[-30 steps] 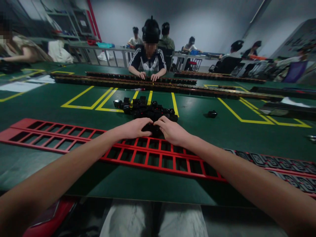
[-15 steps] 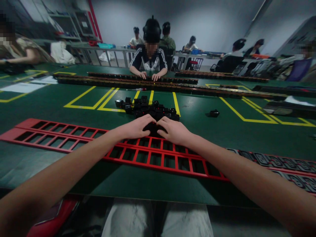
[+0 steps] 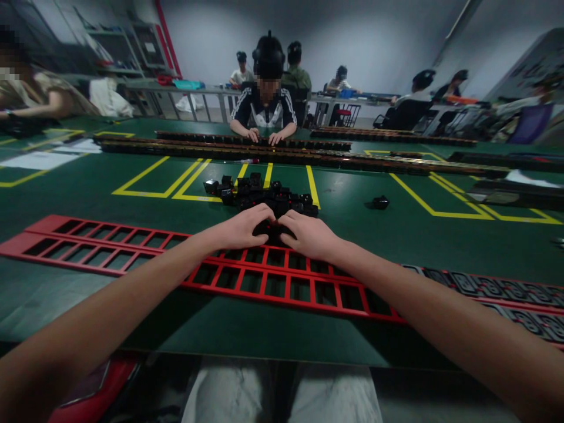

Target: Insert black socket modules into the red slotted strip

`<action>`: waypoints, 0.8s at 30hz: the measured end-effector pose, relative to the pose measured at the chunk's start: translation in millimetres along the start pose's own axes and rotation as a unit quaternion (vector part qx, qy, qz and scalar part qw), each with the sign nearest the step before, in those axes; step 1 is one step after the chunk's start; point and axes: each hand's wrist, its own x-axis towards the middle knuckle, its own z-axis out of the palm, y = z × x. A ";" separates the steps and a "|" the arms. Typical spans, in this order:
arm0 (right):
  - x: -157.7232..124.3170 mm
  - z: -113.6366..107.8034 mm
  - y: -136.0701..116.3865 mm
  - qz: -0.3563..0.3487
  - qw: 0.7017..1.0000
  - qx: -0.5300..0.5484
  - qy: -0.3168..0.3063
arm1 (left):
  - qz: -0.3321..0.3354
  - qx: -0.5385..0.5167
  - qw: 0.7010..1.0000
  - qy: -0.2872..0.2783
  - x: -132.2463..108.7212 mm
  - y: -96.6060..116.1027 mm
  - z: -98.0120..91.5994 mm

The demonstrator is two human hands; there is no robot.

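Where the hands meet: at the centre of the frame, the left hand (image 3: 240,230) and right hand (image 3: 308,235) lie fingertip to fingertip over one small black block (image 3: 271,230), at the near edge of a heap of small black plastic blocks (image 3: 259,197).
Left hand: fingers curled down and close together on the small black block. I cannot tell whether they pinch it or only press it.
Right hand: the same from the other side, fingers bent onto the block, grip not readable.
Heap: just above the hands on the green table top (image 3: 374,247), lying across the yellow painted lines (image 3: 150,176).
Long red plastic lattice frame (image 3: 132,249): runs from the left edge under both wrists. Every cell that shows, left and centre, is open to the green.
Black patterned strip (image 3: 493,291): lower right, in line with the red frame. Its cells look filled, so I judge that end done and the left and middle left to do.
Stray black piece (image 3: 379,202): right of centre, well apart from the heap.
Open room: bare green either side of the heap, and between the frame and the near table edge at the bottom.
Far side: long dark strips (image 3: 308,155) cross the upper middle, and another person's hands (image 3: 264,136) rest on them.
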 end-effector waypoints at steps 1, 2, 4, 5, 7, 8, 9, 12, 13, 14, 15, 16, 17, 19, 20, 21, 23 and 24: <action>0.0 -0.4 -0.2 0.000 1.000 -0.001 -0.001 | -0.002 0.001 1.000 0.001 -0.2 0.7 -0.2; 0.0 -0.7 -0.3 0.001 1.000 -0.002 -0.001 | -0.008 0.002 1.000 0.003 -0.5 1.2 -0.3; -0.1 -1.0 -0.2 0.004 1.000 0.000 -0.003 | -0.032 0.005 0.999 0.002 -0.9 1.5 0.0; -0.1 -0.9 0.1 0.005 1.000 0.002 -0.004 | -0.048 0.006 0.999 0.000 -1.0 1.1 0.5; -0.1 -0.3 0.9 0.005 1.000 0.010 -0.003 | -0.072 0.012 0.997 -0.008 -0.9 -0.8 1.8; -0.1 0.1 1.3 0.005 1.000 0.016 -0.001 | -0.080 0.015 0.997 -0.010 -0.8 -1.9 2.6; -0.1 0.7 1.7 0.006 1.000 0.022 0.001 | -0.082 0.019 0.996 -0.010 -0.6 -3.0 3.1; 0.0 2.1 2.4 0.016 0.999 0.036 0.015 | -0.066 0.029 0.997 -0.001 -0.4 -3.8 2.5; 0.1 2.4 2.4 0.020 0.999 0.035 0.017 | -0.056 0.030 0.998 0.004 -0.6 -2.7 1.3; 0.1 2.5 2.3 0.024 0.999 0.031 0.018 | -0.045 0.027 0.999 0.008 -1.0 -0.9 -0.3; 0.1 2.5 2.2 0.028 0.999 0.025 0.018 | -0.033 0.022 0.999 0.013 -1.5 1.6 -2.1; 0.1 2.3 2.1 0.030 0.999 0.019 0.016 | -0.021 0.014 0.999 0.020 -2.3 4.8 -4.0; 0.0 2.0 2.1 0.031 0.999 0.013 0.013 | -0.008 0.005 1.000 0.026 -3.2 8.5 -5.8; -0.5 1.2 2.2 0.029 0.999 0.007 0.010 | 0.025 -0.007 0.999 0.026 -5.1 16.8 -8.3; -0.8 0.8 2.3 0.027 1.000 0.005 0.009 | 0.042 -0.009 0.999 0.018 -6.0 20.9 -8.9; -1.0 0.4 2.4 0.024 1.000 0.005 0.008 | 0.056 -0.011 0.998 0.005 -6.8 24.9 -9.0; -1.4 0.1 2.7 0.020 1.000 0.006 0.008 | 0.076 -0.016 0.997 -0.027 -7.9 31.3 -8.5; -1.4 0.2 2.8 0.019 1.000 0.008 0.007 | 0.081 -0.019 0.996 -0.040 -8.2 33.5 -8.2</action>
